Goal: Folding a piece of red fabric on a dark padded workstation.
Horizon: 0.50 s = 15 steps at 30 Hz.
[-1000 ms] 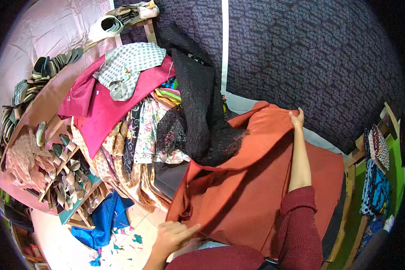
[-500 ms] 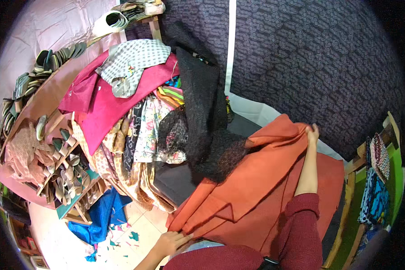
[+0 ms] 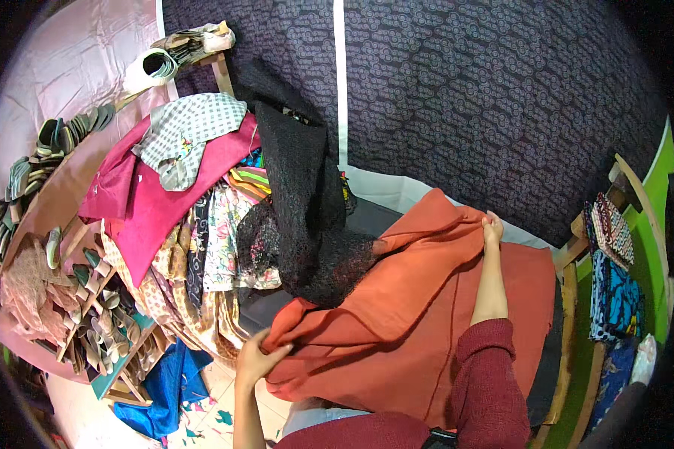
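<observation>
A large orange cloth (image 3: pixel 397 314) lies partly folded over the dark surface in front of me, with its top layer lifted into loose folds. My left hand (image 3: pixel 258 361) is closed on the near left edge of this cloth, thumb on top and the other fingers partly hidden. At the far right corner of the fold, my right hand (image 3: pixel 492 230) grips the cloth, its arm stretched out in a maroon sleeve. Black lacy fabric (image 3: pixel 299 202) touches the cloth's far left side.
Left of the black lace, magenta cloth (image 3: pixel 165 217) and a grey checked piece (image 3: pixel 191 131) top a heap of patterned fabrics. Shoe-shaped forms (image 3: pixel 101 329) fill a wooden rack. Blue cloth (image 3: pixel 161 389) and scraps lie on the floor. Folded fabrics (image 3: pixel 614 292) sit at right.
My left hand has moved up and away from me along the cloth's left edge, lifting it into a looser fold. My right hand keeps its corner. The view has shifted to the right.
</observation>
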Each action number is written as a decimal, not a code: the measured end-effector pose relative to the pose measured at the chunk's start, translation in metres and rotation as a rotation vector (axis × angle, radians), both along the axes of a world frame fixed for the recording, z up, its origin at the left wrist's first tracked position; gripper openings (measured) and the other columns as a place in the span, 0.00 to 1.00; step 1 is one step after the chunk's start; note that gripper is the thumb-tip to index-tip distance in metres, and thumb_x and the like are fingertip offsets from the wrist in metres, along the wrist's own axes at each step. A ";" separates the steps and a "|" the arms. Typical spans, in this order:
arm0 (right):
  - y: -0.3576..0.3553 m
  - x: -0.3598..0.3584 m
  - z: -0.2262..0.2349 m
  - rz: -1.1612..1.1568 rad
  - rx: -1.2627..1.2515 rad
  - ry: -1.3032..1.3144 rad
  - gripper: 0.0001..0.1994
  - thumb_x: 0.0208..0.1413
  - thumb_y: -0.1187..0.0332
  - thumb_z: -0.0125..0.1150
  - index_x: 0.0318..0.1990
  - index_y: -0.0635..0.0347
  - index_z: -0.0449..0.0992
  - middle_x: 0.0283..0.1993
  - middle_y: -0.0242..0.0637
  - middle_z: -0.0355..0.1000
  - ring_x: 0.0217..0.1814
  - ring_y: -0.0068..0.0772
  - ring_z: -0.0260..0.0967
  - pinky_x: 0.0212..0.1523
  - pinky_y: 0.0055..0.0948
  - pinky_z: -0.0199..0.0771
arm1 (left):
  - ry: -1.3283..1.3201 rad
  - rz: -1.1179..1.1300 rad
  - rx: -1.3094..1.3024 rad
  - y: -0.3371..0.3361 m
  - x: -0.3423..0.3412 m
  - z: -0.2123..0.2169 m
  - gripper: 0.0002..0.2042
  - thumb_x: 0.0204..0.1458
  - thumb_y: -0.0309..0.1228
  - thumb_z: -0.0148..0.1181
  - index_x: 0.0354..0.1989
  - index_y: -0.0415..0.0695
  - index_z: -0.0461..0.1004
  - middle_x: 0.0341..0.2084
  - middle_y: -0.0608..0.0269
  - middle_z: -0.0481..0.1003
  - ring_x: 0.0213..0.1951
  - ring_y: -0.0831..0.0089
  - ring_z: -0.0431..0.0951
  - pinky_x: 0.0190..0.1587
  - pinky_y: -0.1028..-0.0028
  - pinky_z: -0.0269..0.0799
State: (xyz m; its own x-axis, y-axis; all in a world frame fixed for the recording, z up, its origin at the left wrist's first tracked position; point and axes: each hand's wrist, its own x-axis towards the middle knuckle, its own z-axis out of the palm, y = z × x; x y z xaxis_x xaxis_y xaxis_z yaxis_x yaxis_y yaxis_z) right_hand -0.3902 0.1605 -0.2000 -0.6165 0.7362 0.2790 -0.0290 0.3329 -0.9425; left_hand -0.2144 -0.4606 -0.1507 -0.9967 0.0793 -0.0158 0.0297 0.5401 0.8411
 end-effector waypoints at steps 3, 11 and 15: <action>-0.044 0.006 0.020 -0.148 0.209 -0.569 0.18 0.51 0.64 0.55 0.49 0.59 0.69 0.55 0.46 0.62 0.58 0.44 0.58 0.54 0.37 0.60 | -0.047 -0.149 0.102 0.011 0.018 0.019 0.22 0.35 0.31 0.68 0.41 0.36 0.72 0.29 0.54 0.76 0.31 0.70 0.76 0.37 0.75 0.70; -0.182 0.039 0.092 0.070 0.474 -0.511 0.34 0.53 0.39 0.31 0.27 0.62 0.77 0.30 0.55 0.72 0.38 0.55 0.69 0.42 0.47 0.66 | 0.449 -0.470 -0.051 0.053 0.046 0.017 0.21 0.33 0.22 0.58 0.42 0.48 0.76 0.13 0.62 0.64 0.15 0.67 0.66 0.20 0.73 0.62; -0.249 0.051 0.106 0.296 0.596 -0.675 0.43 0.47 0.32 0.34 0.46 0.70 0.69 0.41 0.59 0.69 0.45 0.54 0.68 0.46 0.43 0.65 | 0.580 -0.625 0.020 0.073 0.045 0.014 0.24 0.32 0.23 0.58 0.45 0.51 0.74 0.12 0.64 0.63 0.15 0.69 0.65 0.20 0.73 0.61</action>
